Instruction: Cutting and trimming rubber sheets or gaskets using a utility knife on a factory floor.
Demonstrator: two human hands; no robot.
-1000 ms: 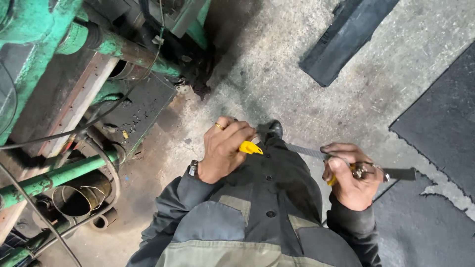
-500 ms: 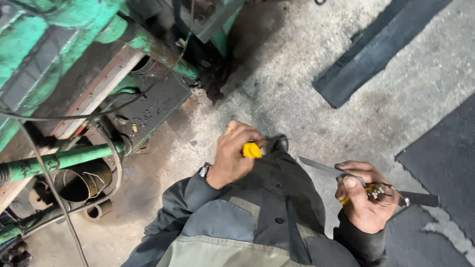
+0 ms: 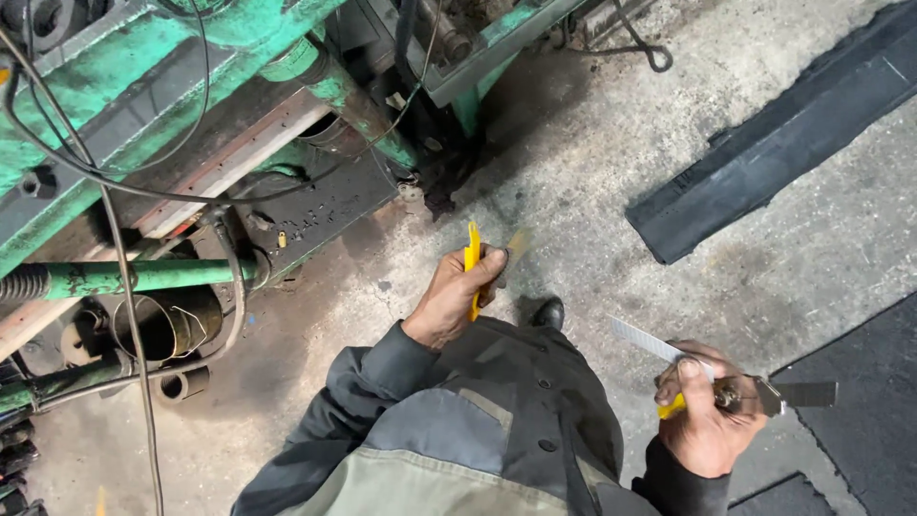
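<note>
My left hand (image 3: 452,294) is closed around a thin yellow tool (image 3: 472,260) that points up from my fist, held over the concrete floor in front of my dark jacket. My right hand (image 3: 705,422) grips a flat metal ruler (image 3: 646,341) that sticks out to the upper left, together with a small yellow item (image 3: 671,407) and a dark metal piece (image 3: 788,395) that pokes out to the right. The two hands are well apart, the left one higher and nearer the green machine (image 3: 143,105).
The green machine fills the upper left, with black cables (image 3: 115,239), a green rod (image 3: 143,278) and open pipes (image 3: 167,330). A long black rubber strip (image 3: 764,153) lies at the upper right. A dark mat (image 3: 874,420) is at the right. My shoe (image 3: 548,313) shows below the left hand.
My left hand has lifted away from my jacket and turned the yellow tool upright. My right hand has stayed low on the right with the ruler.
</note>
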